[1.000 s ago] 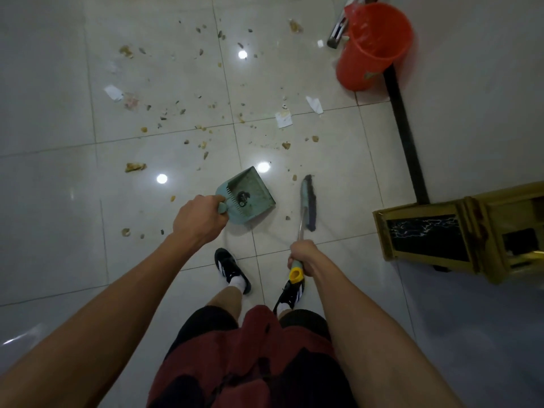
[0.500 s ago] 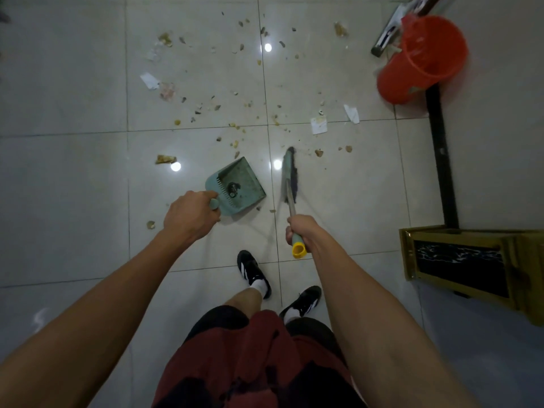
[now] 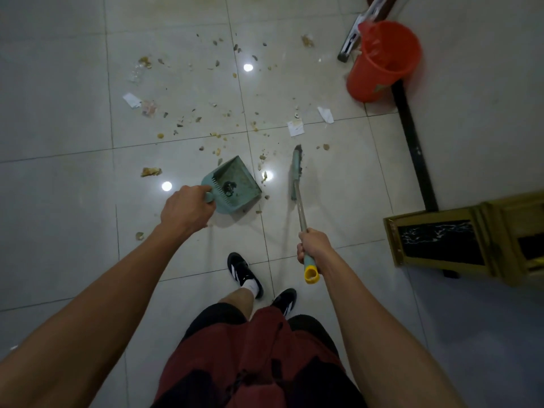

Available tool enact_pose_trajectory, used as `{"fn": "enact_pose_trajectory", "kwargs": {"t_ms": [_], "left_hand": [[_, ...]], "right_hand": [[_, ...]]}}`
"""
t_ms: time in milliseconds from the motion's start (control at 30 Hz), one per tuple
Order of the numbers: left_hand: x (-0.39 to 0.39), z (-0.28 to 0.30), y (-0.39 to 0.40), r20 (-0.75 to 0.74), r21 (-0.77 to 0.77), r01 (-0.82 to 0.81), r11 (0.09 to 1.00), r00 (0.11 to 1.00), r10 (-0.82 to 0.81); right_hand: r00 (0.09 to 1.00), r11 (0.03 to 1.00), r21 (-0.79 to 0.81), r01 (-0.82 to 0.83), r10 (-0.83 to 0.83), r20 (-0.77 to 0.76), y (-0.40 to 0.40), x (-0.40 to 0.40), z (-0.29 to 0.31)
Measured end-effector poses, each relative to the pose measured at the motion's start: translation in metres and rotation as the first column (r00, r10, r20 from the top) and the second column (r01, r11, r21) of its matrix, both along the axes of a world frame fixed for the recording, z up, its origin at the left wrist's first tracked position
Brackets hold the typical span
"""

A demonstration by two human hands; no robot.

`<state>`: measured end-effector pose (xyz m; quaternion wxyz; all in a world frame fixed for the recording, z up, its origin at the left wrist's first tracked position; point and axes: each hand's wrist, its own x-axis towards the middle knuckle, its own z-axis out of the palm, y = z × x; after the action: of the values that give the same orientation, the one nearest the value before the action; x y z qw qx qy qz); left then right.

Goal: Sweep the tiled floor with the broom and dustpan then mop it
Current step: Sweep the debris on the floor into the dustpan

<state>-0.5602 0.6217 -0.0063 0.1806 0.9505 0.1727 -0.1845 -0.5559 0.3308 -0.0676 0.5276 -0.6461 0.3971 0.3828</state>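
Note:
My left hand (image 3: 187,209) grips the short handle of a teal dustpan (image 3: 234,185), which sits low over the white tiled floor (image 3: 59,142) with a dark clump inside. My right hand (image 3: 312,245) is closed around the broom (image 3: 297,178) near its yellow handle cap; the broom's head points away from me, just right of the dustpan. Crumbs, leaf bits and paper scraps (image 3: 295,127) lie scattered on the tiles beyond both tools. A mop handle (image 3: 357,28) leans at the top right behind an orange bucket (image 3: 379,58).
A dark skirting strip (image 3: 412,142) runs along the wall on the right. A gold-framed cabinet base (image 3: 441,240) juts out at right. My two black shoes (image 3: 244,273) stand on the tiles just behind the tools.
I have stepped forward toward the debris. The broom swung from beside the dustpan out to the right, and my right hand dropped lower. The dustpan stayed in my left hand.

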Motion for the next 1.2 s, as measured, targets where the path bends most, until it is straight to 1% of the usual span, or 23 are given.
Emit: {"fn": "enact_pose_trajectory", "kwargs": {"t_ms": [100, 167, 267, 333, 467, 567, 600, 667, 733, 767, 800, 833, 867, 933, 1000, 1067, 1200], "left_hand": [[-0.010, 0.004, -0.025, 0.006, -0.003, 0.016, 1.000, 1.000, -0.016], [-0.019, 0.004, -0.044, 0.002, 0.010, 0.065, 0.998, 0.998, -0.065], [-0.029, 0.005, -0.064, -0.006, 0.025, 0.089, 0.996, 0.996, -0.089], [-0.033, 0.006, -0.069, -0.009, 0.034, 0.087, 0.996, 0.996, -0.086], [-0.032, 0.006, -0.062, -0.022, 0.010, 0.087, 0.996, 0.996, -0.087], [-0.023, 0.003, -0.041, -0.021, -0.024, 0.073, 0.997, 0.997, -0.074], [-0.021, 0.001, -0.032, -0.020, -0.020, 0.065, 0.998, 0.998, -0.065], [-0.016, -0.002, -0.016, -0.028, -0.002, 0.064, 0.998, 0.998, -0.064], [-0.012, -0.005, 0.001, -0.043, 0.001, 0.070, 0.998, 0.997, -0.070], [-0.011, -0.006, 0.009, -0.049, -0.003, 0.069, 0.998, 0.996, -0.069], [-0.008, -0.007, 0.019, -0.054, -0.008, 0.064, 0.998, 0.996, -0.064], [-0.006, -0.008, 0.030, -0.059, -0.014, 0.053, 0.999, 0.997, -0.053], [-0.002, -0.009, 0.042, -0.065, -0.022, 0.037, 0.999, 0.997, -0.038], [0.002, -0.009, 0.066, -0.069, -0.043, 0.000, 0.999, 0.998, -0.003], [0.007, -0.007, 0.088, -0.060, -0.049, -0.037, 0.998, 0.998, 0.034], [0.010, -0.006, 0.106, -0.051, -0.038, -0.075, 0.996, 0.996, 0.073], [0.013, 0.001, 0.126, -0.038, -0.015, -0.130, 0.991, 0.991, 0.129]], "right_hand": [[1.000, 0.998, -0.060, -0.028, 0.028, -0.008, -0.034, -0.029, -0.004], [0.994, 0.986, -0.129, -0.107, 0.106, -0.013, -0.056, -0.047, -0.007], [0.974, 0.947, -0.230, -0.223, 0.223, -0.028, -0.075, -0.070, -0.012], [0.976, 0.947, -0.237, -0.217, 0.209, -0.061, -0.079, -0.080, -0.013], [0.971, 0.964, -0.157, -0.216, 0.197, -0.132, -0.064, -0.083, -0.009], [0.983, 0.986, -0.125, -0.113, 0.092, -0.157, -0.032, -0.077, -0.014], [0.982, 0.987, -0.111, -0.115, 0.097, -0.161, -0.020, -0.071, -0.016], [0.974, 0.984, -0.047, -0.174, 0.165, -0.154, 0.008, -0.059, -0.012], [0.975, 0.986, -0.005, -0.165, 0.162, -0.154, 0.038, -0.046, -0.012], [0.976, 0.991, 0.021, -0.135, 0.137, -0.168, 0.054, -0.038, -0.011], [0.982, 0.997, 0.040, -0.063, 0.069, -0.178, 0.069, -0.030, -0.014], [0.980, 0.998, 0.050, 0.032, -0.022, -0.196, 0.085, -0.022, -0.014], [0.981, 0.996, 0.065, 0.060, -0.047, -0.186, 0.099, -0.015, -0.016], [0.987, 0.995, 0.091, 0.050, -0.035, -0.157, 0.123, 0.002, -0.019], [0.983, 0.986, 0.139, 0.093, -0.068, -0.171, 0.143, 0.021, -0.018], [0.982, 0.984, 0.141, 0.113, -0.089, -0.164, 0.159, 0.038, -0.017], [0.984, 0.982, 0.164, 0.096, -0.069, -0.162, 0.176, 0.064, -0.008]]}}
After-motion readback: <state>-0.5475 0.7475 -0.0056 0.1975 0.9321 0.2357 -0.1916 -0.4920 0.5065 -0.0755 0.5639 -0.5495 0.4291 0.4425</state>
